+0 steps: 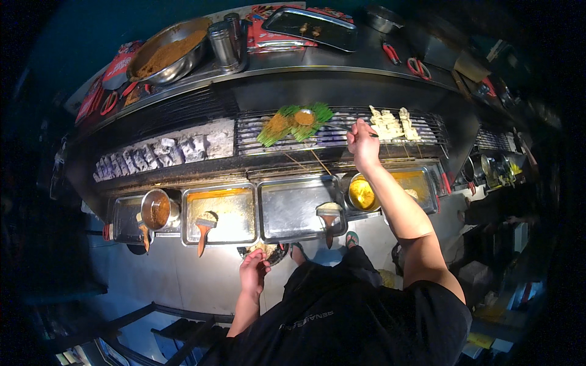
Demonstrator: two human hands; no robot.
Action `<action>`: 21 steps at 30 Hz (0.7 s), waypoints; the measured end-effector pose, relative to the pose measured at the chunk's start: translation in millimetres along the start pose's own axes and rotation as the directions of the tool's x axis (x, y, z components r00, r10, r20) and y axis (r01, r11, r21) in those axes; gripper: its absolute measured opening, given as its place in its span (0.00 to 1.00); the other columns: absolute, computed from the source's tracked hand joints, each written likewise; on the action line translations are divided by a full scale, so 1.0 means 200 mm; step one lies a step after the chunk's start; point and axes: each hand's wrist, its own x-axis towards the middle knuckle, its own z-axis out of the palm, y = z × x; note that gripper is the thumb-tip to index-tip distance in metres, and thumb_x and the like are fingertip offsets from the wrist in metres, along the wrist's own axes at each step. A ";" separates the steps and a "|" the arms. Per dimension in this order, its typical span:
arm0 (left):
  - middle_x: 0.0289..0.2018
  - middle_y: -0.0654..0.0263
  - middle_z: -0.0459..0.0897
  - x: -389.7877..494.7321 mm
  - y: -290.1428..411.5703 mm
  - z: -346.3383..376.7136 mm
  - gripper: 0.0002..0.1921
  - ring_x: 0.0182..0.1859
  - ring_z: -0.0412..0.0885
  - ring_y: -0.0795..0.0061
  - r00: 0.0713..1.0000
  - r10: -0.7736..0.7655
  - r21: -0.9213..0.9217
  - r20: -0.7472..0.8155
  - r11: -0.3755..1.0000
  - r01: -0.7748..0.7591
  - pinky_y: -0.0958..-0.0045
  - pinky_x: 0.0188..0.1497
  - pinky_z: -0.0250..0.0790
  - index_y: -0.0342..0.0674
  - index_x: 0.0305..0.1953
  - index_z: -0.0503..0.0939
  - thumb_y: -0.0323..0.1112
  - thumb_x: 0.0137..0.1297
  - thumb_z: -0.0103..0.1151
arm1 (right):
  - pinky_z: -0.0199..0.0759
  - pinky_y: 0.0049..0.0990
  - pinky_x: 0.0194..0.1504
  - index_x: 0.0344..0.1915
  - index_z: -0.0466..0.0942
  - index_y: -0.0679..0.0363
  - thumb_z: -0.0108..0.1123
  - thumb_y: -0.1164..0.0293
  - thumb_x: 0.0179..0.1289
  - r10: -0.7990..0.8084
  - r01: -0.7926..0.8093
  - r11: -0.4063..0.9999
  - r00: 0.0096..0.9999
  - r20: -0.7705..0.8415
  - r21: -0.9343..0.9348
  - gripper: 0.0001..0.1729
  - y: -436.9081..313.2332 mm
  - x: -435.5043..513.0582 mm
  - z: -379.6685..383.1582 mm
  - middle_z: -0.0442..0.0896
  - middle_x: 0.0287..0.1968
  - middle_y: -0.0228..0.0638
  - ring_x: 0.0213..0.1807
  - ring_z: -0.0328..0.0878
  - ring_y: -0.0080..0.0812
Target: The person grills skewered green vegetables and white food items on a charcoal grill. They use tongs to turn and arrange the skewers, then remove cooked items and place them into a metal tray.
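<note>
My right hand [364,144] grips the thin handle of a metal spoon [306,117]. The spoon's bowl, heaped with brown seasoning powder, is over skewered green chive-like vegetables [273,130] on the barbecue grate [339,137]. Brown powder coats the left part of these greens, and their sticks point toward me. To the right of that hand lie skewers of pale folded food [387,123]. Low in front of my body, my left hand [253,272] has its fingers curled, and whether anything is between them cannot be made out. It is apart from the trays.
Metal trays [293,232] line the grill's front, with flat brushes [203,233], a pot of brown sauce [156,211] and a yellow-coated bowl [361,192]. Charcoal [151,155] lies exposed at left. Behind are a seasoning bowl [171,57], shakers [223,45], a black-centred tray [311,29] and red-handled scissors [418,68].
</note>
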 end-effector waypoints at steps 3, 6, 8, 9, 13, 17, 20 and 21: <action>0.36 0.63 0.82 0.02 0.01 0.02 0.09 0.29 0.78 0.73 0.999 0.009 -0.009 0.037 1.000 -0.009 0.72 0.30 0.72 0.37 0.49 0.75 0.28 0.70 0.53 | 0.43 0.17 0.17 0.24 0.66 0.51 0.45 0.60 0.75 -0.090 0.088 0.996 0.994 -0.064 -0.028 0.19 -0.01 0.04 -0.04 0.66 0.19 0.23 0.17 0.58 0.15; 0.36 0.63 0.82 0.02 0.02 0.04 0.09 0.30 0.78 0.73 0.994 0.033 0.010 0.100 0.999 -0.034 0.72 0.30 0.72 0.37 0.49 0.75 0.29 0.70 0.52 | 0.43 0.18 0.17 0.25 0.67 0.50 0.46 0.58 0.75 -0.129 0.130 0.988 0.992 0.013 -0.087 0.18 -0.03 0.08 -0.08 0.65 0.17 0.23 0.16 0.55 0.15; 0.36 0.63 0.82 0.03 0.02 0.05 0.09 0.30 0.78 0.73 0.999 0.006 0.030 0.049 1.000 -0.007 0.72 0.30 0.72 0.37 0.49 0.75 0.29 0.70 0.51 | 0.44 0.18 0.16 0.25 0.67 0.49 0.46 0.55 0.76 -0.133 0.137 0.986 0.990 0.053 -0.093 0.20 -0.04 0.07 -0.11 0.66 0.17 0.24 0.16 0.55 0.16; 0.36 0.63 0.82 0.04 0.02 0.06 0.09 0.30 0.78 0.73 1.000 0.009 0.034 0.025 0.999 -0.010 0.72 0.30 0.72 0.37 0.49 0.75 0.29 0.70 0.51 | 0.44 0.18 0.16 0.25 0.67 0.50 0.47 0.55 0.75 -0.098 0.101 0.991 0.995 0.032 -0.092 0.20 -0.05 0.06 -0.11 0.65 0.17 0.23 0.17 0.56 0.16; 0.36 0.64 0.82 0.05 0.02 0.09 0.10 0.30 0.78 0.74 1.000 -0.002 0.090 0.011 0.996 0.001 0.73 0.29 0.73 0.37 0.50 0.74 0.29 0.71 0.50 | 0.45 0.17 0.19 0.25 0.65 0.50 0.46 0.61 0.74 -0.132 0.132 0.991 0.991 0.010 0.018 0.17 -0.16 0.00 -0.01 0.63 0.19 0.22 0.18 0.57 0.16; 0.37 0.64 0.83 0.04 0.04 0.11 0.10 0.30 0.79 0.76 0.993 0.039 0.019 0.108 0.999 -0.041 0.73 0.31 0.75 0.37 0.50 0.76 0.29 0.70 0.53 | 0.43 0.20 0.19 0.25 0.63 0.50 0.46 0.61 0.74 -0.171 0.152 0.984 0.958 0.231 0.095 0.17 -0.45 0.04 0.31 0.63 0.20 0.21 0.18 0.53 0.16; 0.38 0.64 0.83 0.03 0.06 0.12 0.10 0.30 0.79 0.77 0.995 0.058 -0.009 0.076 0.998 -0.057 0.74 0.31 0.75 0.36 0.50 0.77 0.28 0.71 0.52 | 0.43 0.19 0.18 0.27 0.66 0.51 0.48 0.59 0.75 -0.148 0.077 0.979 0.907 0.395 0.191 0.16 -0.61 0.14 0.75 0.64 0.20 0.23 0.17 0.53 0.17; 0.38 0.64 0.83 0.02 0.06 0.12 0.09 0.30 0.79 0.77 0.995 0.073 -0.013 0.069 0.997 -0.073 0.74 0.31 0.74 0.36 0.49 0.77 0.28 0.71 0.52 | 0.43 0.19 0.18 0.29 0.67 0.52 0.48 0.58 0.75 -0.195 0.082 0.966 0.854 0.482 0.245 0.16 -0.63 0.17 0.94 0.64 0.20 0.23 0.16 0.53 0.18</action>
